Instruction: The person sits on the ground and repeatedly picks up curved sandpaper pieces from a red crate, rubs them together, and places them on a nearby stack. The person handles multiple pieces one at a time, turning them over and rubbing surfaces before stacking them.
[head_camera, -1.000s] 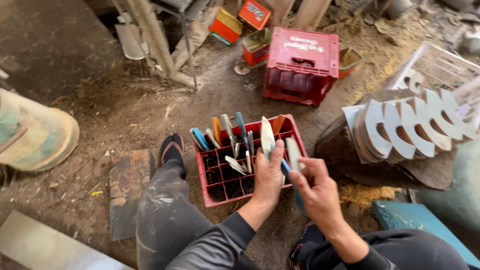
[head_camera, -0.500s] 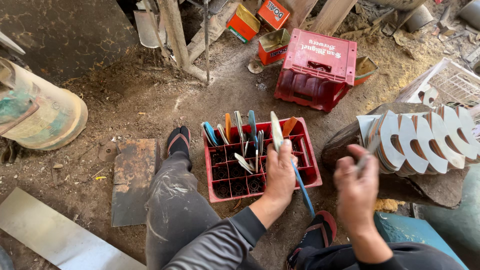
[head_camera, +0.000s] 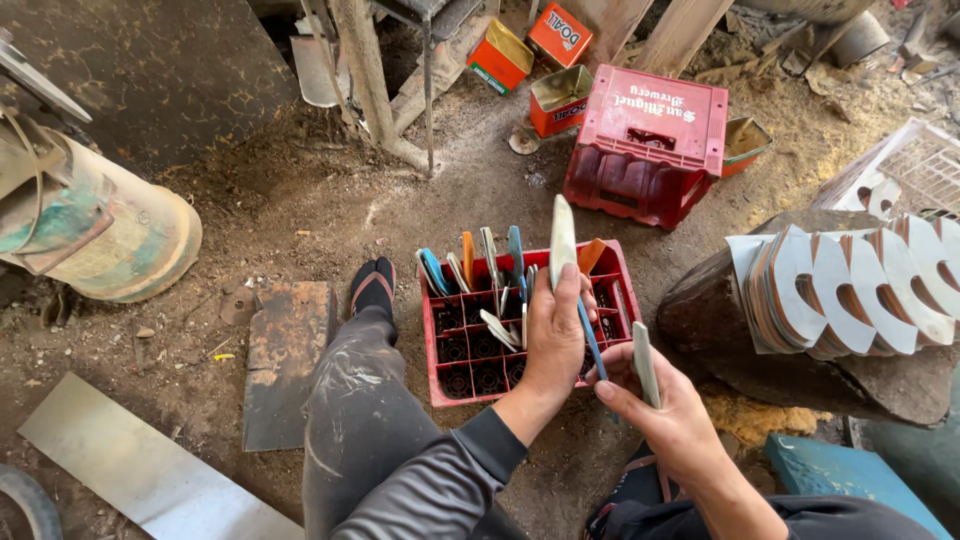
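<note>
My left hand (head_camera: 556, 330) grips a pale curved blade-shaped piece (head_camera: 562, 236) upright, together with a thin blue strip (head_camera: 593, 346), above a red compartment crate (head_camera: 452, 366). The crate holds several blue, orange and grey cut pieces (head_camera: 483, 270) standing on end. My right hand (head_camera: 672, 415) holds a second pale flat piece (head_camera: 646, 361) just right of the left hand, in front of the crate's right side. My grey-trousered left leg (head_camera: 365, 420) stretches out beside the crate.
A tree-stump block (head_camera: 722, 330) at right carries a fanned stack of white crescent cut-outs (head_camera: 850, 290). An upturned red crate (head_camera: 647, 145) and orange tins (head_camera: 557, 100) lie beyond. A rusty drum (head_camera: 95, 235) at left, metal sheets (head_camera: 150, 475) on the dirt floor.
My right hand came back from the stump side toward the left hand, now holding a pale piece upright. The left hand kept its blade over the crate.
</note>
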